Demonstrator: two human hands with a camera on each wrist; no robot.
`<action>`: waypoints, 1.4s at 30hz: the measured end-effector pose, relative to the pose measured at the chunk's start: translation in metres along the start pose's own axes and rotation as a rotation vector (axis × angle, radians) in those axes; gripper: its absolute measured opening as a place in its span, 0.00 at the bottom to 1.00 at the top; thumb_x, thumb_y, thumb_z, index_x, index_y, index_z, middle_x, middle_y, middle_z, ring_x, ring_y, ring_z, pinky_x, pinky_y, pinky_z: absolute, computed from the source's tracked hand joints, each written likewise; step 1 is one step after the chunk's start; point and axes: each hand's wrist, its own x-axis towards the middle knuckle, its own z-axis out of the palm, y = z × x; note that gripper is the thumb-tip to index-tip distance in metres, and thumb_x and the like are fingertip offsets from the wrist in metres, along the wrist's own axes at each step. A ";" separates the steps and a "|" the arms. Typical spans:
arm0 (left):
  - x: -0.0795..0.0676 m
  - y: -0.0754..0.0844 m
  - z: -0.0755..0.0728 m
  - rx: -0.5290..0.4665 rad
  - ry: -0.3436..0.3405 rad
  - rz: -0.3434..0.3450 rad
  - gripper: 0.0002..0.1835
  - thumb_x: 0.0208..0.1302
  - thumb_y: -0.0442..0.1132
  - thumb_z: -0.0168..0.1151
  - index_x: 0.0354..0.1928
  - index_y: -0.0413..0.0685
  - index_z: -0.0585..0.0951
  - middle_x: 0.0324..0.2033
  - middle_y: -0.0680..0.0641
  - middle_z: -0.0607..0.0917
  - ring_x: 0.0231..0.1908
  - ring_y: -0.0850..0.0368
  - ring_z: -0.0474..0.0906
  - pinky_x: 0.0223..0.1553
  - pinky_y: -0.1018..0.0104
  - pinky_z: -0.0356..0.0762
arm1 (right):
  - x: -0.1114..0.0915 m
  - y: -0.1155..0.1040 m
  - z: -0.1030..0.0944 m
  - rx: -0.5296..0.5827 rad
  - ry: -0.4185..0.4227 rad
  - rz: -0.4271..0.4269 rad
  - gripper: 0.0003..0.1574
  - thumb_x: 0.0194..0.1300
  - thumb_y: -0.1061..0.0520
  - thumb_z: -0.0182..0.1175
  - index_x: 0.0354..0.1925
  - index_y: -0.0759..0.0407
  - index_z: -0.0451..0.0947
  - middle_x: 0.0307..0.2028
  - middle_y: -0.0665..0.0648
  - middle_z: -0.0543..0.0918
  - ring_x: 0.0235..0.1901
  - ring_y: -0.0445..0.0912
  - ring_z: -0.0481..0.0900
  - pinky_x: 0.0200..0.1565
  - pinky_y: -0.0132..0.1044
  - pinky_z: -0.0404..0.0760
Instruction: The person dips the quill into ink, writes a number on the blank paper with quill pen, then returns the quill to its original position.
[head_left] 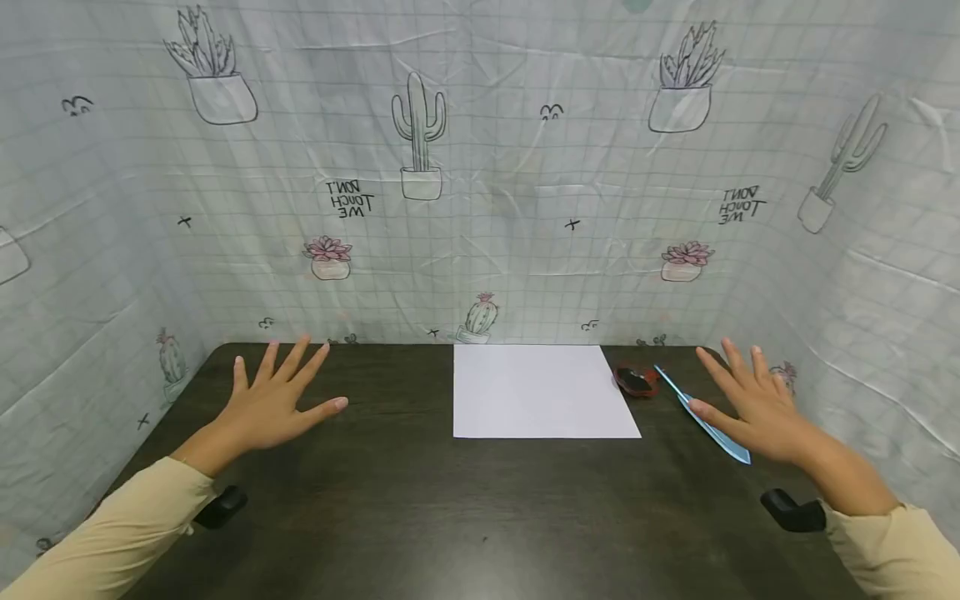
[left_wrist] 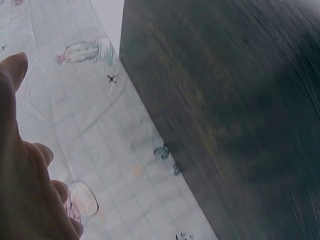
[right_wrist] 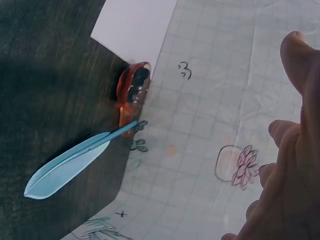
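My left hand (head_left: 273,408) hovers over the left side of the dark table, fingers spread, holding nothing. On the right, my other hand (head_left: 765,412) is also spread and holds nothing; its thumb overlaps part of a light blue feather (head_left: 727,446) in the head view. The right wrist view shows the whole feather (right_wrist: 75,162), its thin shaft end by a red see-through object (right_wrist: 132,90) with a rounded, dark-filled body and a narrow end. A blank white sheet of paper (head_left: 540,392) lies at the table's back edge, just left of that red object.
The dark tabletop (head_left: 420,508) reaches back to a pale cloth (head_left: 495,250) printed with cacti and grid lines, which encloses the back and both sides. A black wrist mount (head_left: 221,507) sits under the left cuff, and another black mount (head_left: 792,511) under the right.
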 end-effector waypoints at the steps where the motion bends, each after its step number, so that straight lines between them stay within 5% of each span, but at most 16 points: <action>1: 0.002 0.002 0.002 -0.007 -0.002 0.006 0.50 0.60 0.75 0.44 0.77 0.60 0.42 0.75 0.43 0.35 0.70 0.30 0.24 0.56 0.28 0.11 | 0.000 0.002 0.001 0.003 0.000 0.006 0.51 0.72 0.40 0.48 0.76 0.47 0.29 0.73 0.64 0.21 0.67 0.66 0.12 0.55 0.77 0.24; 13: 0.046 0.054 0.030 -0.045 -0.019 0.103 0.48 0.61 0.75 0.44 0.77 0.59 0.46 0.76 0.43 0.41 0.72 0.34 0.27 0.59 0.29 0.15 | -0.002 0.023 0.008 -0.004 -0.005 0.063 0.50 0.73 0.39 0.46 0.76 0.50 0.28 0.72 0.73 0.25 0.66 0.75 0.18 0.53 0.81 0.33; 22: 0.076 0.090 0.068 -0.074 -0.107 0.141 0.48 0.62 0.74 0.44 0.77 0.62 0.45 0.76 0.48 0.38 0.72 0.37 0.26 0.61 0.29 0.18 | -0.005 0.032 0.021 0.009 -0.011 0.075 0.50 0.73 0.39 0.45 0.76 0.53 0.29 0.71 0.76 0.28 0.65 0.78 0.21 0.51 0.81 0.38; 29: 0.093 0.109 0.100 -0.081 -0.160 0.163 0.47 0.62 0.74 0.43 0.76 0.62 0.46 0.76 0.48 0.40 0.73 0.36 0.27 0.62 0.29 0.21 | -0.007 0.035 0.028 0.045 -0.014 0.089 0.49 0.74 0.39 0.44 0.76 0.54 0.29 0.71 0.77 0.29 0.64 0.79 0.21 0.51 0.81 0.38; 42: 0.110 0.131 0.127 -0.051 -0.246 0.173 0.44 0.64 0.71 0.44 0.76 0.60 0.48 0.76 0.47 0.44 0.73 0.35 0.33 0.63 0.28 0.28 | 0.000 0.044 0.040 0.186 -0.016 0.141 0.49 0.74 0.38 0.41 0.76 0.57 0.29 0.70 0.75 0.23 0.63 0.79 0.18 0.50 0.82 0.31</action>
